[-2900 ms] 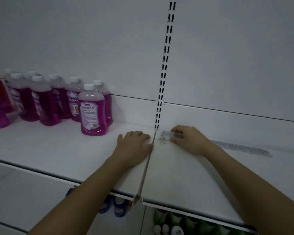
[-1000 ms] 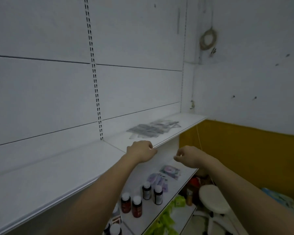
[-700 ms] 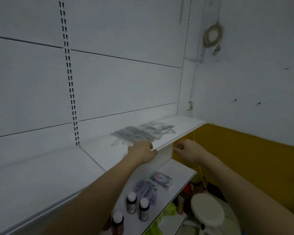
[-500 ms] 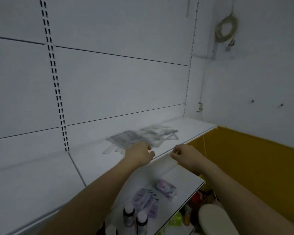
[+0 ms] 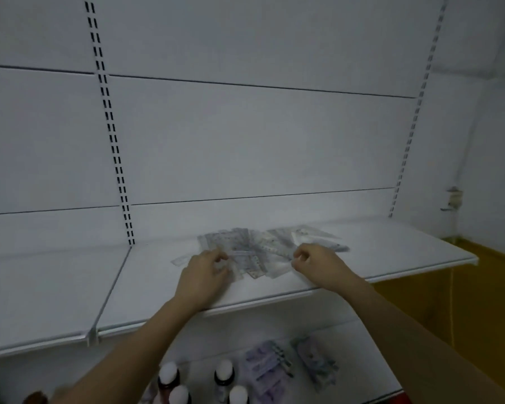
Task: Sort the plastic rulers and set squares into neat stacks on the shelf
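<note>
A loose, fanned pile of clear plastic rulers and set squares (image 5: 257, 249) lies on the white shelf (image 5: 391, 249), towards its back. My left hand (image 5: 204, 275) is at the pile's left edge, its fingers loosely curled and the fingertips touching the nearest pieces. At the pile's right side my right hand (image 5: 315, 265) hovers with curled fingers over the plastic. No piece is lifted off the shelf. The frame is blurred, so single pieces are hard to tell apart.
A slotted upright (image 5: 111, 135) divides this shelf bay from the bare bay (image 5: 41, 290) to the left. On the lower shelf stand several white-capped bottles (image 5: 223, 371) and flat purple packets (image 5: 267, 365). A yellow wall panel (image 5: 464, 301) is at the right.
I have turned away from the single ruler and the pink bottles towards the right bay. Both hands rose from below the shelf edge and reached onto the pile.
</note>
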Demonstrator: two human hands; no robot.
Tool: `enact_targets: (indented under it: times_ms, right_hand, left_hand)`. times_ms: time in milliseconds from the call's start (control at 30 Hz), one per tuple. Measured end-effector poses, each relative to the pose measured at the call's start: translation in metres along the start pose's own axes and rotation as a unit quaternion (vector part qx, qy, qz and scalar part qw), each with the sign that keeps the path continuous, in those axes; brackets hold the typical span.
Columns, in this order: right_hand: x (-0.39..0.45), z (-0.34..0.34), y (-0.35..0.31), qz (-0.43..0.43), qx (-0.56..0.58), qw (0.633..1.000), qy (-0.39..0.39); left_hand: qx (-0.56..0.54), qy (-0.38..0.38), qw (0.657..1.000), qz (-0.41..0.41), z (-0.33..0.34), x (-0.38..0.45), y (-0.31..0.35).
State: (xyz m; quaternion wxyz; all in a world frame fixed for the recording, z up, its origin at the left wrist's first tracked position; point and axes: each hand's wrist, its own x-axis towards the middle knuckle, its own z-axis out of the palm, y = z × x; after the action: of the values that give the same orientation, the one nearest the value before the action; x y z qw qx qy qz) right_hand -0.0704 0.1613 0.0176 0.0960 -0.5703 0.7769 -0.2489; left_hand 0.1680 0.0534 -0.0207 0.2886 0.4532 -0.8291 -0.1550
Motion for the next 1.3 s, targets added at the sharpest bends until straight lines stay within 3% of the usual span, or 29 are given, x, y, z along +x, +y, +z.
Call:
enact_targets:
  times_ms: [233,500,633,933,1100,1300]
  right_hand:
    - [0.061,0.013,0.004,-0.067,-0.006,0.997,-0.024]
    - [0.123,0.023,0.002,-0.091,-0.031,0.992,-0.076]
    - [0.145,0.031,0.001,-0.092,-0.051,0.987,-0.122]
    - [0.168,0.032,-0.001,-0.082,-0.032,0.981,-0.170]
    - [0.174,0.023,0.002,-0.076,0.002,0.983,-0.169]
    - [0.172,0.014,0.013,-0.043,0.171,0.967,-0.182]
  left_hand:
    - [0.006,0.001,1.000,0.002,0.008,0.037,-0.008]
    - [0.108,-0.169,0.977,0.070,0.015,0.101,-0.026]
    - [0.153,-0.218,0.959,0.098,0.014,0.119,-0.025]
    - [0.093,-0.199,0.967,0.128,0.013,0.130,-0.031]
    - [0.005,-0.166,0.983,0.074,0.009,0.127,-0.022]
    - [-0.098,-0.098,0.990,-0.025,0.011,0.122,-0.014]
